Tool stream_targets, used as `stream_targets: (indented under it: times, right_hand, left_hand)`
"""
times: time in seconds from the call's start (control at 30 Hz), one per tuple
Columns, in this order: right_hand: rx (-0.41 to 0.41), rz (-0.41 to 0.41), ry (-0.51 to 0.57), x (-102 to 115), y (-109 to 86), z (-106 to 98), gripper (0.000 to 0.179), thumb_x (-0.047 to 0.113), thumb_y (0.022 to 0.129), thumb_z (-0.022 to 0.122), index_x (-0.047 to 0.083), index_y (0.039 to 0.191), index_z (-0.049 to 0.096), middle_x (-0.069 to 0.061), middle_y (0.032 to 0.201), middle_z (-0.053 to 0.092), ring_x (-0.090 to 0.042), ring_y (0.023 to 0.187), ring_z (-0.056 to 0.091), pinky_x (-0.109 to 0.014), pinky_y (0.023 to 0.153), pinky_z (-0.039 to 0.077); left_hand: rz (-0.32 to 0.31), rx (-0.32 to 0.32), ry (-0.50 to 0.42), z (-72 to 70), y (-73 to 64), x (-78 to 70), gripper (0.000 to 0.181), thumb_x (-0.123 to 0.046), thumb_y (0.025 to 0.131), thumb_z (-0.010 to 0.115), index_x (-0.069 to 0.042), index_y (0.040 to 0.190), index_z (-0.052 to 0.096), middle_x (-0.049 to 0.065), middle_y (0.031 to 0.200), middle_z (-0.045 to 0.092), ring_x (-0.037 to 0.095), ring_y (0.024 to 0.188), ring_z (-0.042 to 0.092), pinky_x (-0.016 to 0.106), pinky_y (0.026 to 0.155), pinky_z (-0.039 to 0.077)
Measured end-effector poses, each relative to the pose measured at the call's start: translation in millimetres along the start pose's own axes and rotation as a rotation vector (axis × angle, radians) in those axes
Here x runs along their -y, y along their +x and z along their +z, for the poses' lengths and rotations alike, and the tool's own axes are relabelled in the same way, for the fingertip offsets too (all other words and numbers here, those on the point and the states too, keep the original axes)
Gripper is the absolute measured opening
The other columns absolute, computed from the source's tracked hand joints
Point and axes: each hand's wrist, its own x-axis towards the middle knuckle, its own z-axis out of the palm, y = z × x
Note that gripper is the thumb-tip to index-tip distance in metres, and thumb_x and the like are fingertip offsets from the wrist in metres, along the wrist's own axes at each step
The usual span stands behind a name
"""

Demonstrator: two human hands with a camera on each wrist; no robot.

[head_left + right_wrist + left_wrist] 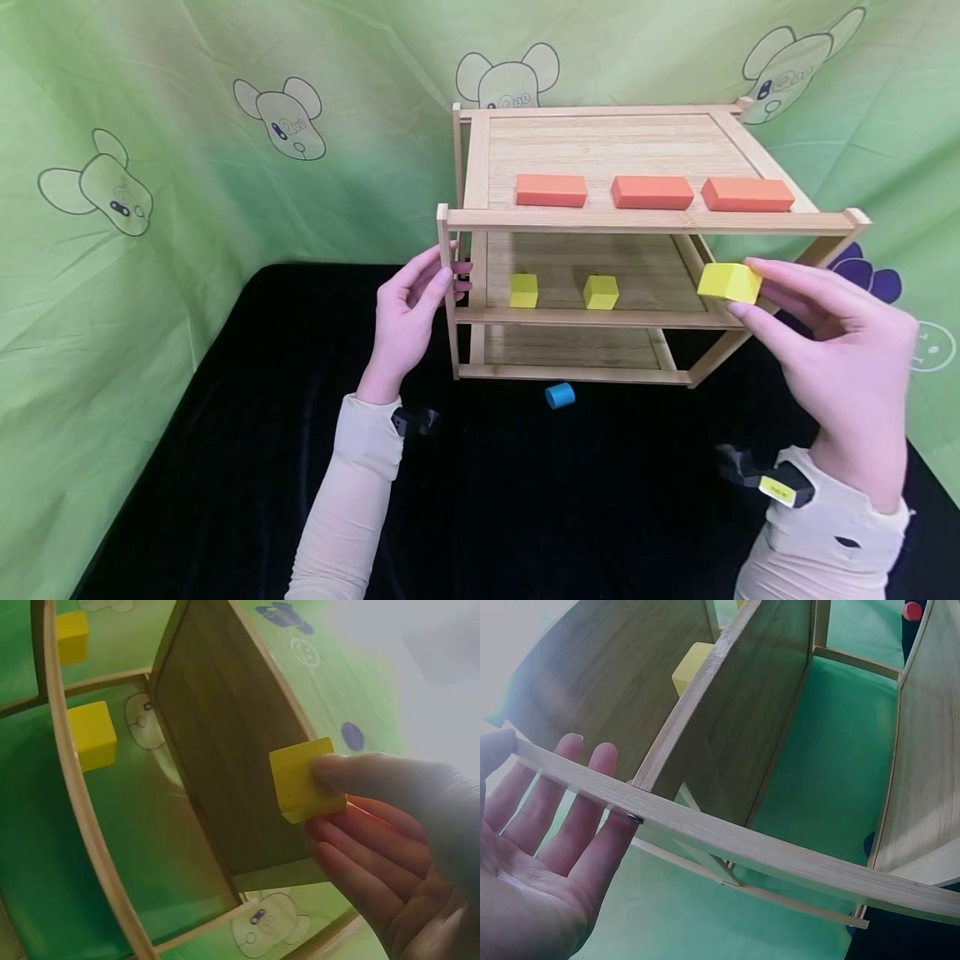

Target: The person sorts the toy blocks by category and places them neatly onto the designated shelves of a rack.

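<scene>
Yellow block [729, 283] is located at the right front of the wooden rack [652, 221], level with the middle shelf in the head view. The right hand [847, 333] pinches this block between thumb and fingers. In the right wrist view the block is apart from the shelf boards.

The left hand [408, 312] holds the left front post [447, 292] of the rack, thumb on the near side and fingers passing behind. In the left wrist view these fingers are spread slightly apart.

Two yellow cubes [601, 292] stand on the middle shelf [555, 317] near its front edge, spaced apart. Three orange blocks [652, 192] lie in a row along the front of the top shelf [600, 146]. The bottom shelf [570, 346] is partly visible beneath.

One blue cylinder [560, 396] lies on its side just in front of the rack, on the black-covered bench [562, 500]. Both arms wear white sleeves [345, 500] with dark wrist devices [415, 421]. Green fabric [187, 50], printed with outlined animal heads, hangs behind and beside the bench.
</scene>
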Motion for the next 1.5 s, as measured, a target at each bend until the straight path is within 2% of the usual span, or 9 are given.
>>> stream_targets:
  times: [0.13,0.23,0.43,0.6,0.8,0.97,1.2,1.33,1.5]
  right_hand:
    - [0.043,-0.009,-0.114,-8,1.4,-1,0.042,-0.026,0.073,0.077,-0.018,0.113,0.069,-0.018,0.112,0.073,-0.014,0.099,0.072,-0.019,0.090,0.055]
    - [0.053,-0.012,-0.159,-13,2.7,-1,0.041,-0.025,0.073,0.078,-0.015,0.113,0.070,-0.019,0.112,0.073,-0.014,0.098,0.073,-0.018,0.088,0.055]
    - [0.066,0.009,-0.251,-19,5.1,-2,0.041,-0.020,0.074,0.081,-0.010,0.113,0.073,-0.018,0.110,0.074,-0.011,0.096,0.073,-0.016,0.084,0.056]
    - [0.078,0.079,-0.281,-24,6.0,-2,0.041,-0.016,0.076,0.082,-0.007,0.116,0.073,-0.013,0.112,0.074,-0.008,0.096,0.072,-0.013,0.082,0.055]
    - [0.103,0.097,-0.295,-29,7.6,-2,0.039,-0.013,0.078,0.082,-0.005,0.116,0.074,-0.009,0.110,0.075,-0.006,0.095,0.072,-0.012,0.080,0.055]
    - [0.114,0.091,-0.311,-31,8.4,-2,0.038,-0.012,0.078,0.082,-0.005,0.115,0.075,-0.003,0.107,0.076,-0.005,0.095,0.072,-0.013,0.080,0.055]
    - [0.124,0.108,-0.331,-34,9.3,-4,0.038,-0.010,0.080,0.082,-0.004,0.116,0.075,0.006,0.105,0.076,-0.003,0.094,0.071,-0.012,0.078,0.055]
    - [0.141,0.124,-0.335,-36,9.5,-5,0.038,-0.009,0.081,0.082,-0.004,0.117,0.074,0.010,0.103,0.075,-0.002,0.092,0.071,-0.011,0.078,0.054]
    - [0.172,0.128,-0.350,-40,11.9,-5,0.038,-0.007,0.081,0.083,-0.003,0.118,0.074,0.014,0.104,0.074,0.001,0.093,0.070,-0.009,0.079,0.053]
  left_hand:
    - [-0.003,-0.002,-0.003,-0.1,0.0,-0.1,0.031,-0.004,0.105,0.055,0.004,0.135,0.061,0.022,0.113,0.072,0.043,0.093,0.071,0.051,0.085,0.060]
    - [-0.006,-0.007,-0.001,0.4,0.0,-0.5,0.031,-0.004,0.105,0.056,0.004,0.135,0.061,0.022,0.113,0.072,0.043,0.094,0.071,0.050,0.086,0.060]
    - [-0.018,-0.016,-0.018,1.5,1.2,-0.9,0.031,-0.004,0.105,0.056,0.004,0.135,0.062,0.021,0.112,0.072,0.042,0.093,0.071,0.057,0.086,0.058]
    - [-0.010,-0.004,-0.003,1.0,1.2,-1.0,0.032,-0.005,0.105,0.056,0.003,0.136,0.061,0.021,0.115,0.071,0.045,0.097,0.070,0.052,0.088,0.059]
    - [-0.010,-0.003,-0.001,-0.6,-0.4,-0.8,0.032,-0.005,0.106,0.055,0.003,0.136,0.061,0.021,0.114,0.072,0.043,0.095,0.070,0.046,0.089,0.059]
    - [-0.011,-0.002,-0.008,-0.3,-0.2,-0.2,0.032,-0.004,0.105,0.055,0.004,0.136,0.060,0.022,0.114,0.071,0.040,0.095,0.071,0.047,0.089,0.059]
    - [-0.019,-0.012,-0.022,2.1,0.4,-0.8,0.032,-0.002,0.105,0.055,0.005,0.136,0.060,0.021,0.117,0.071,0.048,0.098,0.068,0.053,0.088,0.058]
    - [-0.019,-0.012,-0.023,2.1,0.1,-0.4,0.032,-0.003,0.105,0.055,0.004,0.136,0.061,0.022,0.116,0.071,0.045,0.097,0.069,0.056,0.086,0.058]
    - [-0.004,-0.004,0.000,0.0,0.1,-0.3,0.033,-0.006,0.106,0.056,0.004,0.136,0.061,0.023,0.116,0.070,0.043,0.097,0.070,0.051,0.087,0.059]
